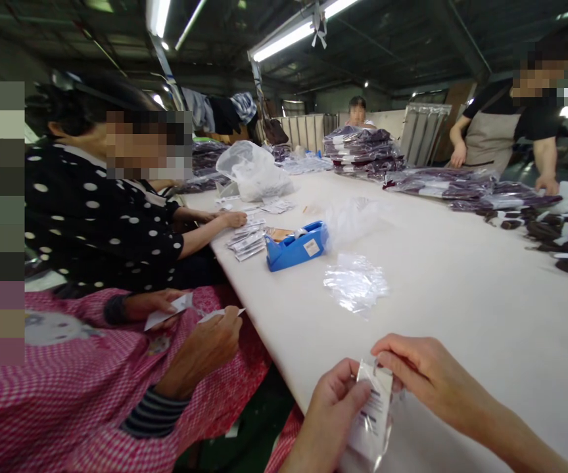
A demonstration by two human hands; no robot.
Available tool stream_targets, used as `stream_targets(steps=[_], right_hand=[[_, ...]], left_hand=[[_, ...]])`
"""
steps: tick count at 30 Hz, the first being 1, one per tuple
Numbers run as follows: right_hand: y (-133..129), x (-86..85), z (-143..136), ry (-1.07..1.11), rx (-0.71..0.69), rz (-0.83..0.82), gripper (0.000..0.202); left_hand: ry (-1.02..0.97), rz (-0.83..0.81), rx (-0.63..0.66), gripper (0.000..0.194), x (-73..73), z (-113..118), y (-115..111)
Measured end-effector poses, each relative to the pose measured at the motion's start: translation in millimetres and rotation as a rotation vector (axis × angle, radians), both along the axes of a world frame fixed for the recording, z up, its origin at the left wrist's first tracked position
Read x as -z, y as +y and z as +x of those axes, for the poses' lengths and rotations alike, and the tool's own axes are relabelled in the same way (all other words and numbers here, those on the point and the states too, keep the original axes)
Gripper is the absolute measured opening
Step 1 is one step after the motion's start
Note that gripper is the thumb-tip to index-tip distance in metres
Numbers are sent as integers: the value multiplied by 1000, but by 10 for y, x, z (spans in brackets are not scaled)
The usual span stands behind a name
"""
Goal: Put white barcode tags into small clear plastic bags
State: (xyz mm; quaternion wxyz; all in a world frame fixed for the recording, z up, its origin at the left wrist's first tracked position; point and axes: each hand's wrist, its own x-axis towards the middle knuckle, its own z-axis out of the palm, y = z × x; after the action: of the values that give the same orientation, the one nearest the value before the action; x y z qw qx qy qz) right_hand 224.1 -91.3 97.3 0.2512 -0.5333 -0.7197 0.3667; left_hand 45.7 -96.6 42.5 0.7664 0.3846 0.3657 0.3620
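Near the table's front edge, a small clear plastic bag with a printed white label (373, 424) inside is held between my two hands. My left hand (336, 407) grips it from the left, thumb pressed over the print. The fingers of my right hand (419, 371) are closed at the bag's top right corner; their tips are partly hidden. Farther up the table lies a loose pile of clear plastic bags (355, 282). Behind that pile stands a blue tape dispenser (296, 246).
On my left, a person in a pink checked garment (91, 381) holds white papers. Beyond sits a person in a polka-dot top (101, 210) beside stacked packets (247, 243). Bagged dark garments (363, 148) are stacked at the back. A person in an apron (491, 135) stands far right.
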Motion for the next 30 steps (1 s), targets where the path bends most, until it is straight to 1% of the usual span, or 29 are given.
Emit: stream_targets(steps=[2,3,5,6,8,10,11,12,14,16,19,21,22,24,26,27,28,30], right_hand=[[-7,-5,3,23,47,-75,32],[-10,-7,-1,11,48,-96,35],[-16,-2,-21,-49,22,-89,46],[-17,8,-35,-80,6,-81,48],[-12,45,-60,-92,-26,-100,39],[4,104,-71,-38,-73,-189,20],[15,136,-73,-5,-100,-244,14],[28,166,-76,29,-121,-289,13],[58,206,-99,93,-140,-343,13],[94,213,-164,187,-169,-386,15],[185,195,-344,329,-234,-492,26],[287,200,-489,344,-260,-512,31],[354,209,-561,332,-263,-497,29],[522,226,-704,299,-271,-453,19],[743,217,-850,281,-264,-413,11],[873,197,-927,280,-251,-386,9],[1016,170,-1006,280,-233,-357,9],[1331,109,-1175,281,-185,-296,12]], left_hand=[[-1,31,0,20,-16,-5,7],[0,48,7,20,-19,-8,11],[29,81,13,21,-9,-19,17],[62,101,11,21,6,-29,19],[152,157,18,23,51,-66,25],[216,218,63,29,102,-127,34],[232,244,100,33,123,-166,39],[241,264,138,38,138,-211,45],[258,287,197,47,144,-313,57],[288,302,225,51,121,-429,76],[342,347,221,49,61,-611,129],[371,383,191,48,22,-730,189],[387,406,172,46,7,-789,225],[437,465,109,41,-8,-903,309],[525,556,-25,41,2,-1014,397],[599,625,-144,45,17,-1068,438],[695,706,-296,49,40,-1120,476],[922,885,-641,52,113,-1210,545]])
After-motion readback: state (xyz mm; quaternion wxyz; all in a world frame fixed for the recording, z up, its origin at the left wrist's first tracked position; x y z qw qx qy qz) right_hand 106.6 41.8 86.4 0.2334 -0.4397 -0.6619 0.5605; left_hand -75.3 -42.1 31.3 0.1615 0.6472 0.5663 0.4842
